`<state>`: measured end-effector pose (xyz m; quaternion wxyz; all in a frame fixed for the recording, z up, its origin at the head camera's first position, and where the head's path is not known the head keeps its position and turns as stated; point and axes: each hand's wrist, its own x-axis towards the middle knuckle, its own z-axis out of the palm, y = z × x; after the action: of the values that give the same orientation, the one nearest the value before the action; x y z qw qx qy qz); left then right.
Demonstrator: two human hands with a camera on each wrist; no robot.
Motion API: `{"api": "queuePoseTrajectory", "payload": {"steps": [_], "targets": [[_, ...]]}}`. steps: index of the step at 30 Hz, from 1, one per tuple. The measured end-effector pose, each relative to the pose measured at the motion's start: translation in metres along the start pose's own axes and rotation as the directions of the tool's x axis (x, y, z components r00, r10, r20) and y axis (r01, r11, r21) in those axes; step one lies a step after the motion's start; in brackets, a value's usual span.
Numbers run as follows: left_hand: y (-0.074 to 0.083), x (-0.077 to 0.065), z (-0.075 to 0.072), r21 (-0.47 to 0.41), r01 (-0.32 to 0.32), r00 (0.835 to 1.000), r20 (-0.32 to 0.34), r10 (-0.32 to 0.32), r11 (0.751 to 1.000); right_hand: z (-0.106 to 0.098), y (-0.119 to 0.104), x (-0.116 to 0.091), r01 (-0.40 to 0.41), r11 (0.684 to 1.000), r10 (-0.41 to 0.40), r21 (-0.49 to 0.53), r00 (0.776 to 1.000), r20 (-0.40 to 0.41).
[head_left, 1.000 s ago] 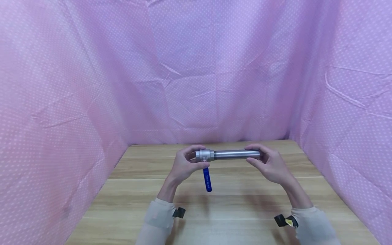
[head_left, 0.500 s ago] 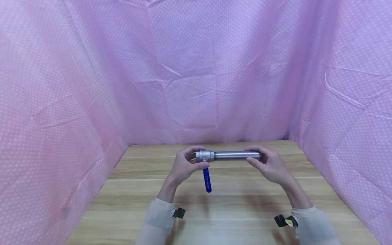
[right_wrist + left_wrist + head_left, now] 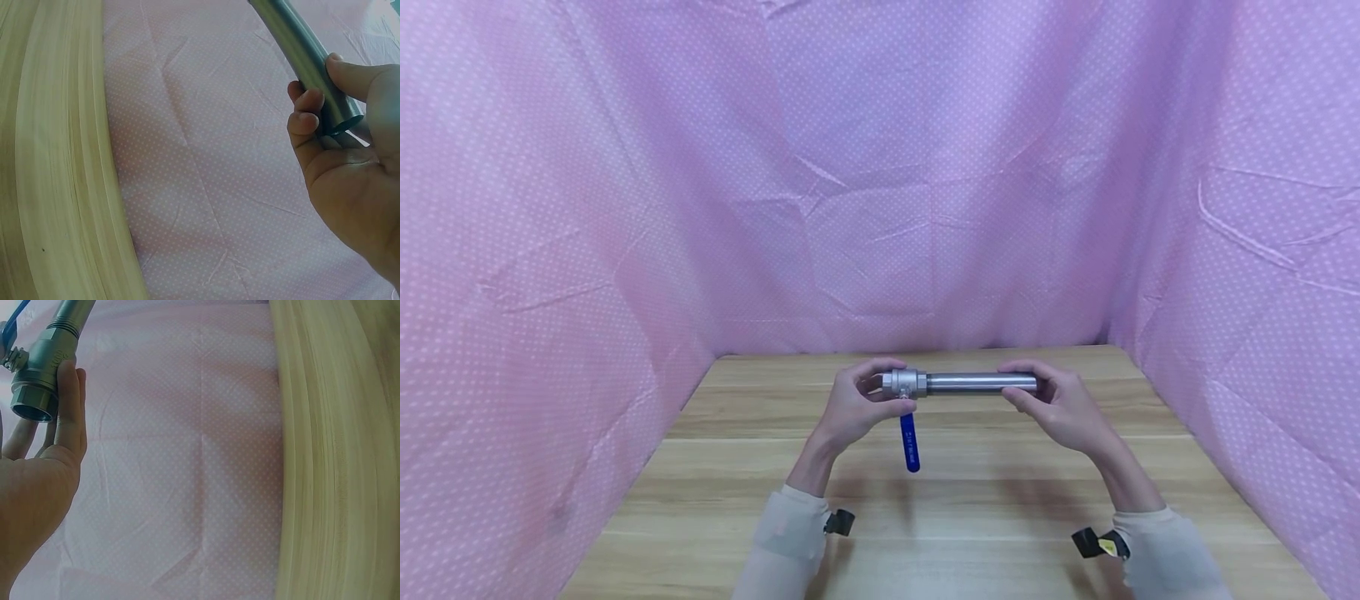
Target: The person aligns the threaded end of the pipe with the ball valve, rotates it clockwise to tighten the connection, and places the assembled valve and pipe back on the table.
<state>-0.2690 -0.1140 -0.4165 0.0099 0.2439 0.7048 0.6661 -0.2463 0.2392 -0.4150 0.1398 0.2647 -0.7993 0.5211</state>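
Note:
A metal ball valve with a blue lever handle is joined to a steel pipe, the two lying in one level line above the table. My left hand grips the valve body, thumb in front near the lever and fingers behind. The pipe's far right end is held by my right hand, between thumb and fingers. In the left wrist view the valve's open hex end faces the camera, and threads show where the pipe enters. The right wrist view shows the pipe's hollow end.
Beneath the hands is a wood-grain table. Pink dotted cloth hangs behind it and along both sides. A small black camera sits on the left wrist, and another camera on the right.
Almost nothing differs. The valve, pipe and left hand sit a few pixels lower and further right in the head view; both hands keep the same hold.

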Motion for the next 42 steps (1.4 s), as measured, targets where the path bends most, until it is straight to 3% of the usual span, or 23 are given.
{"api": "queuePoseTrajectory", "payload": {"steps": [11, 31, 42], "targets": [[-0.0006, 0.0004, -0.0003, 0.011, -0.005, 1.0, -0.008, 0.005, 1.0, 0.0011, -0.0013, 0.0024, 0.059, 0.995, -0.06, 0.075, 0.998, 0.008], [-0.0023, 0.0002, -0.0006, 0.007, 0.024, 1.0, -0.015, -0.024, 1.0, -0.0005, -0.0017, 0.0016, -0.008, 0.999, 0.009, -0.033, 1.0, 0.01], [-0.0025, 0.0007, 0.0017, 0.023, 0.02, 1.0, -0.005, -0.02, 1.0, -0.0001, 0.0026, -0.0001, -0.013, 1.0, 0.014, -0.008, 1.0, 0.018]]}}
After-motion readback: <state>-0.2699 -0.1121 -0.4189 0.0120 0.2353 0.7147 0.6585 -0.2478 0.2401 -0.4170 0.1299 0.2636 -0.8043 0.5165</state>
